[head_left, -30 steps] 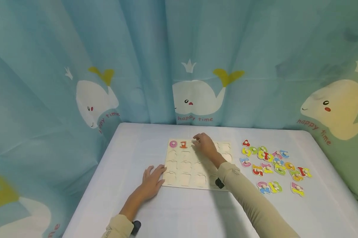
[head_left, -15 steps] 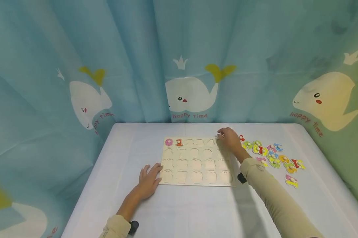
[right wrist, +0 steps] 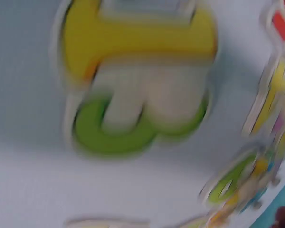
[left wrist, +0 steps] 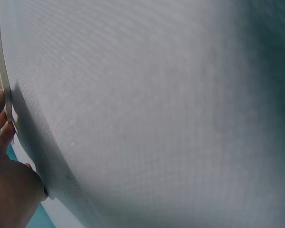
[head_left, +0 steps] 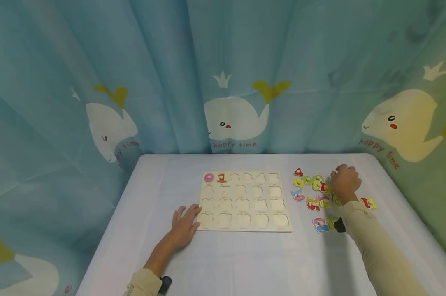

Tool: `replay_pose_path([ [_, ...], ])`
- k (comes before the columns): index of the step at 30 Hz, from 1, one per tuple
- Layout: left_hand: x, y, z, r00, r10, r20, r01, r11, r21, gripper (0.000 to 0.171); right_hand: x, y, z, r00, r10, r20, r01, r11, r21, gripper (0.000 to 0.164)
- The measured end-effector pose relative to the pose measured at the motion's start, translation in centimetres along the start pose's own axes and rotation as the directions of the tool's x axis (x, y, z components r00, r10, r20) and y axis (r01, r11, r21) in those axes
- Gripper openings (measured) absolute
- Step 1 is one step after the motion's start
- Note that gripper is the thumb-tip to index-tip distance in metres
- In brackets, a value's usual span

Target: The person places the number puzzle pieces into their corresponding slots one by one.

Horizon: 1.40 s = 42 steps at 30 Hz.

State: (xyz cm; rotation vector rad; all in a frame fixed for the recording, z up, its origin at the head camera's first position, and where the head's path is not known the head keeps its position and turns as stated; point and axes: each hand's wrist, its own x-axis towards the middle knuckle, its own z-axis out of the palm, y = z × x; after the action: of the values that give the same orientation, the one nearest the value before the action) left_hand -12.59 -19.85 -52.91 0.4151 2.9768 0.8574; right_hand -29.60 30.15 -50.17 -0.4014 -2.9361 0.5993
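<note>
My left hand (head_left: 183, 225) rests at the left edge of a wooden number puzzle board (head_left: 233, 210), its fingertips touching the edge. In the left wrist view, the fingers (left wrist: 4, 130) meet the board's side. A pink 0 piece (head_left: 209, 178) and a red 1 piece (head_left: 221, 178) sit in the first two top-row recesses. My right hand (head_left: 344, 181) is over the loose number pieces right of the board, its fingertips hidden. A blurred yellow-and-green knobbed piece (right wrist: 137, 40) lies close below the right wrist camera.
Loose pieces lie scattered and partly overlapping, among them a red 4 (head_left: 298, 172), a red-and-yellow 15 (head_left: 313, 204) and a pink-and-blue piece (head_left: 321, 225). A white-covered table (head_left: 238, 263) bears everything. A blue whale-print curtain (head_left: 160, 82) hangs behind it.
My right hand has moved from above the board's top row rightward to the loose pieces. My left hand keeps its place at the board's edge. The head view has shifted slightly.
</note>
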Motion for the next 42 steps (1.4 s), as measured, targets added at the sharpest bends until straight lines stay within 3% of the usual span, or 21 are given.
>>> replay_pose_path([
  [9, -0.2, 0.1, 0.0, 1.0, 0.01, -0.025, -0.009, 1.0, 0.019, 0.043, -0.4, 2.9, -0.5, 0.987, 0.108, 0.12, -0.115, 0.992, 0.06, 0.032],
  [15, -0.2, 0.1, 0.7, 1.0, 0.005, -0.024, -0.005, 1.0, -0.007, 0.043, -0.9, 4.1, -0.2, 0.981, 0.156, 0.118, -0.168, 0.981, 0.099, 0.036],
  [20, -0.3, 0.2, 0.9, 1.0, -0.015, -0.016, 0.015, 1.0, -0.001, 0.043, -1.1, 4.7, -0.3, 0.99, 0.079, 0.114, -0.086, 0.994, 0.061, 0.037],
  [25, -0.2, 0.3, 0.4, 0.999, -0.008, -0.043, 0.008, 1.0, 0.002, 0.043, -0.6, 3.9, -0.5, 0.992, 0.031, 0.121, -0.037, 0.998, 0.05, 0.031],
  [33, 0.0, 0.1, 0.3, 0.999, -0.002, -0.035, 0.002, 1.0, 0.016, 0.044, -0.2, 1.7, 0.0, 0.996, -0.081, 0.033, 0.078, 0.993, 0.093, 0.026],
  [38, 0.0, 0.2, 0.2, 0.999, -0.007, -0.046, 0.008, 1.0, 0.006, 0.043, -0.4, -0.9, 0.9, 0.977, -0.214, 0.027, 0.208, 0.969, 0.132, 0.026],
  [42, 0.0, 0.4, 0.2, 0.999, -0.016, -0.045, 0.016, 1.0, 0.011, 0.044, -0.7, -2.8, 1.8, 0.941, -0.333, 0.058, 0.32, 0.933, 0.167, 0.023],
])
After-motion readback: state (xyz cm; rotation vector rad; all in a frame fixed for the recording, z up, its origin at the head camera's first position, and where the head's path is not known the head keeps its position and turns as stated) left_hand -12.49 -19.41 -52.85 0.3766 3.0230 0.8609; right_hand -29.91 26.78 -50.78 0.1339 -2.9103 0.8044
